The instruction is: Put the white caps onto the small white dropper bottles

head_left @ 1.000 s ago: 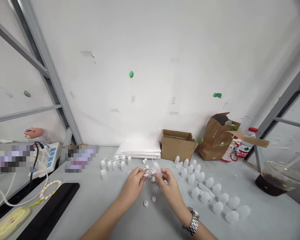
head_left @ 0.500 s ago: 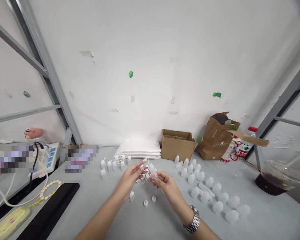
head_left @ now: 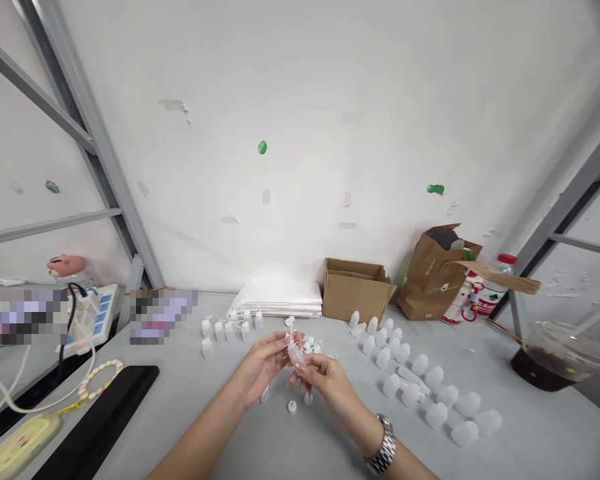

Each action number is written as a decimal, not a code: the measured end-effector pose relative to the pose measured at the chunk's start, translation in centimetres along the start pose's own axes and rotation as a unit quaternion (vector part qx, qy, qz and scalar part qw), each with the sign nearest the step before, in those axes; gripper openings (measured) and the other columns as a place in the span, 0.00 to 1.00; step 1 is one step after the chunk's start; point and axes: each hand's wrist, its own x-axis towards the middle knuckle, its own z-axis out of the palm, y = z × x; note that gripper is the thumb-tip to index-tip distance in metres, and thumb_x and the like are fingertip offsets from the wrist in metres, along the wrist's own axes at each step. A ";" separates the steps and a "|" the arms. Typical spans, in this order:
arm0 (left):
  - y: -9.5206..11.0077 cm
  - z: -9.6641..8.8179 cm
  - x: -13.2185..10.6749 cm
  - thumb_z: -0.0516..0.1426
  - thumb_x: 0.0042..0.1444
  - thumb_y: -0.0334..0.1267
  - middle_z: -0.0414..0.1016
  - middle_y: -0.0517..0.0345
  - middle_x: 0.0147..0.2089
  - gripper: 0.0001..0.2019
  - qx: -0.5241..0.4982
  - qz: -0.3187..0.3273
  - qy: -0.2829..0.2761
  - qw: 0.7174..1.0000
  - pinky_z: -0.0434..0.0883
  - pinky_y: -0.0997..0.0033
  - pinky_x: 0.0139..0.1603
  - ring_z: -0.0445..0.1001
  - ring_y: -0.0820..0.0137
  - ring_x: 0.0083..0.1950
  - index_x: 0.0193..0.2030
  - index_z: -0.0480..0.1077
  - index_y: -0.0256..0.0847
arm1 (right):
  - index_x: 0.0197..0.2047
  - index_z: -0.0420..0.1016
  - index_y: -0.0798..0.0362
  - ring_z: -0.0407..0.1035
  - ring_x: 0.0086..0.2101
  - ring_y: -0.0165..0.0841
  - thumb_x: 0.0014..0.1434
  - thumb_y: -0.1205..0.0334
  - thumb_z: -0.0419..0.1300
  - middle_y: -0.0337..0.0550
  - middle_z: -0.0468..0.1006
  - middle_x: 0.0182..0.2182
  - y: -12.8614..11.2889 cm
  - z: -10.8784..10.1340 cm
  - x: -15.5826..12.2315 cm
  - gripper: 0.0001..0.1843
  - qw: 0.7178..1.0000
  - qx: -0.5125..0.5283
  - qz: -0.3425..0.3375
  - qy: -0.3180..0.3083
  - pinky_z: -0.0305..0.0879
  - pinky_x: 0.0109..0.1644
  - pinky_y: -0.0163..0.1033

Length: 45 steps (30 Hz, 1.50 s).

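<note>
Above the middle of the grey table, my right hand [head_left: 330, 381] grips a small translucent plastic bottle [head_left: 297, 358], held tilted. At its neck, the fingers of my left hand [head_left: 259, 365] close on a white cap with a thin spout [head_left: 291, 332]. Whether the cap is threaded on cannot be made out. Partly hidden behind my right hand is a heap of white caps [head_left: 312, 345]. One loose white cap [head_left: 292, 407] lies nearer me. Several capped bottles [head_left: 219, 331] stand upright at the left, and rows of uncapped bottles [head_left: 420, 364] spread out at the right.
Along the wall are a stack of white sheets [head_left: 280, 298], a cardboard box [head_left: 353, 297] and a brown paper bag [head_left: 425, 280]. A cup of dark drink [head_left: 545, 363] stands far right. Leftward lie a black pad [head_left: 105, 423], a power strip [head_left: 105, 313] and cables.
My left hand has moved right, from the cap heap to the bottle's neck, and its fingers have closed on a cap. My right hand has brought the bottle slightly lower and to the left.
</note>
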 end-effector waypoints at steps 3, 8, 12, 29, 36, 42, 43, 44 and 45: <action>-0.2 -0.5 0.3 0.60 0.46 0.37 0.76 0.53 0.34 0.08 0.011 0.008 0.023 1.000 0.66 0.70 0.39 0.72 0.69 0.36 0.34 0.74 0.37 | 0.29 0.72 0.57 0.63 0.21 0.28 0.45 0.49 0.63 0.41 0.75 0.21 0.3 0.2 0.1 0.18 0.998 -0.041 -0.015 0.048 0.57 0.26 0.33; -0.5 -0.7 0.4 0.63 0.41 0.36 0.75 0.54 0.34 0.08 -0.004 0.017 0.038 0.999 0.66 0.69 0.41 0.71 0.69 0.36 0.30 0.74 0.37 | 0.28 0.73 0.56 0.64 0.23 0.28 0.43 0.51 0.65 0.40 0.74 0.22 0.8 0.4 0.0 0.16 0.995 -0.035 -0.027 0.086 0.56 0.26 0.32; -0.2 -0.3 0.2 0.63 0.41 0.36 0.76 0.53 0.33 0.10 0.003 0.025 0.008 1.000 0.66 0.69 0.38 0.71 0.70 0.34 0.33 0.75 0.37 | 0.26 0.72 0.58 0.54 0.18 0.22 0.44 0.53 0.65 0.37 0.70 0.19 0.2 0.4 -0.2 0.15 0.995 0.092 0.024 0.003 0.48 0.22 0.30; -1.5 0.6 0.2 0.65 0.36 0.43 0.79 0.50 0.35 0.16 0.028 0.087 0.139 0.986 0.67 0.64 0.47 0.75 0.62 0.42 0.33 0.74 0.35 | 0.30 0.73 0.59 0.63 0.21 0.26 0.38 0.56 0.69 0.41 0.74 0.22 0.2 0.3 0.1 0.18 0.983 0.156 0.043 0.086 0.57 0.27 0.32; -2.0 0.4 0.5 0.63 0.40 0.41 0.78 0.48 0.40 0.15 0.007 0.061 0.110 0.992 0.65 0.65 0.51 0.72 0.62 0.47 0.35 0.75 0.36 | 0.26 0.73 0.58 0.63 0.21 0.26 0.35 0.55 0.70 0.40 0.74 0.20 0.3 0.4 0.1 0.18 0.992 0.079 0.025 0.091 0.59 0.28 0.33; -1.5 0.6 0.4 0.62 0.42 0.43 0.78 0.48 0.40 0.14 0.041 0.075 0.077 0.993 0.66 0.63 0.48 0.73 0.61 0.45 0.33 0.75 0.36 | 0.26 0.73 0.60 0.62 0.22 0.25 0.40 0.55 0.67 0.42 0.73 0.22 0.2 0.1 0.0 0.15 0.978 0.203 0.050 0.024 0.57 0.28 0.31; -1.6 0.6 0.3 0.63 0.41 0.43 0.78 0.49 0.39 0.14 0.043 0.080 0.084 0.992 0.66 0.63 0.47 0.74 0.62 0.43 0.33 0.75 0.36 | 0.25 0.73 0.60 0.62 0.21 0.24 0.42 0.54 0.66 0.42 0.72 0.21 0.2 -0.1 0.1 0.16 0.975 0.212 0.062 0.012 0.57 0.27 0.31; -1.6 0.6 0.3 0.63 0.40 0.43 0.79 0.50 0.37 0.14 0.044 0.085 0.093 0.991 0.66 0.63 0.46 0.74 0.62 0.41 0.32 0.75 0.37 | 0.25 0.73 0.60 0.61 0.20 0.24 0.43 0.51 0.65 0.42 0.72 0.21 0.3 -0.1 0.2 0.18 0.975 0.211 0.071 0.009 0.56 0.26 0.31; -1.8 0.7 0.3 0.64 0.39 0.43 0.79 0.50 0.37 0.14 0.046 0.091 0.104 0.989 0.66 0.63 0.46 0.74 0.62 0.41 0.32 0.75 0.37 | 0.25 0.72 0.60 0.60 0.19 0.24 0.44 0.48 0.63 0.42 0.72 0.20 0.3 -0.2 0.3 0.20 0.977 0.199 0.074 0.016 0.56 0.25 0.32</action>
